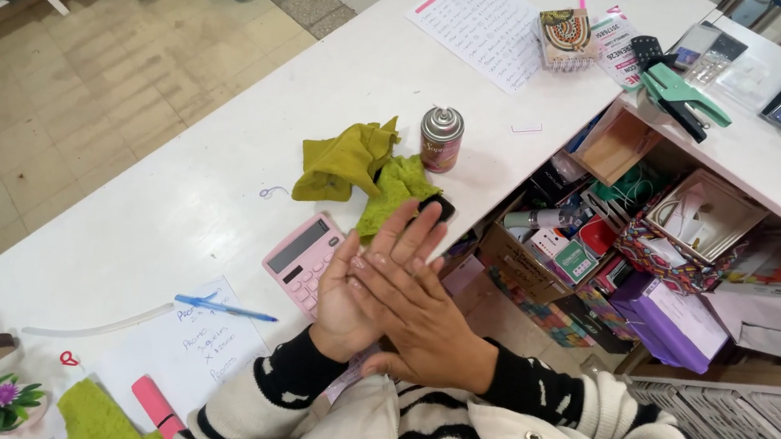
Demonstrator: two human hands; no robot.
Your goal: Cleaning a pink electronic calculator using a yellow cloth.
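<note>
The left hand (345, 292) and right hand (415, 313) are pressing palm to palm, fingers flat, grasping nothing; the green cloth (358, 164) and spray can (440, 138) are lying untouched on the white counter (172, 208), seemingly set aside.

Materials and finishes on a smooth matt white counter (227, 137).
Crumpled matt olive cloth (344, 160); spray can (440, 138) with glossy metal top; pink plastic calculator (303, 259); sheet of paper (192, 348) under a blue plastic pen (224, 308).
</note>
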